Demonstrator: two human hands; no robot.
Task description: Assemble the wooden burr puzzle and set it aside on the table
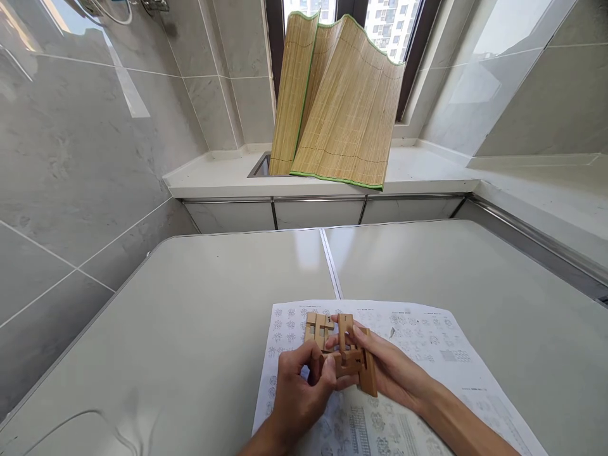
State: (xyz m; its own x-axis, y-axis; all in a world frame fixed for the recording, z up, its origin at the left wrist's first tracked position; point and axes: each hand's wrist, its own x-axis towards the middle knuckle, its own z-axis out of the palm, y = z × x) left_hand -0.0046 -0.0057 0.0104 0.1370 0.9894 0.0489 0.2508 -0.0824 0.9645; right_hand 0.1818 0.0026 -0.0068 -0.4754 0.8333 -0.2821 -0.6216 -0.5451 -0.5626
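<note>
A wooden interlocking puzzle made of several notched bars is held just above a printed instruction sheet on the white table. My left hand curls its fingers around the puzzle's near left side. My right hand cradles the puzzle from the right, with fingers pressed on its upright bars and one long bar lying along the palm. Part of the puzzle is hidden behind my fingers.
The table has a seam down its middle. Behind it a white counter carries a folded bamboo mat leaning on the window. A sink corner shows beside the mat. Grey tiled walls stand on both sides.
</note>
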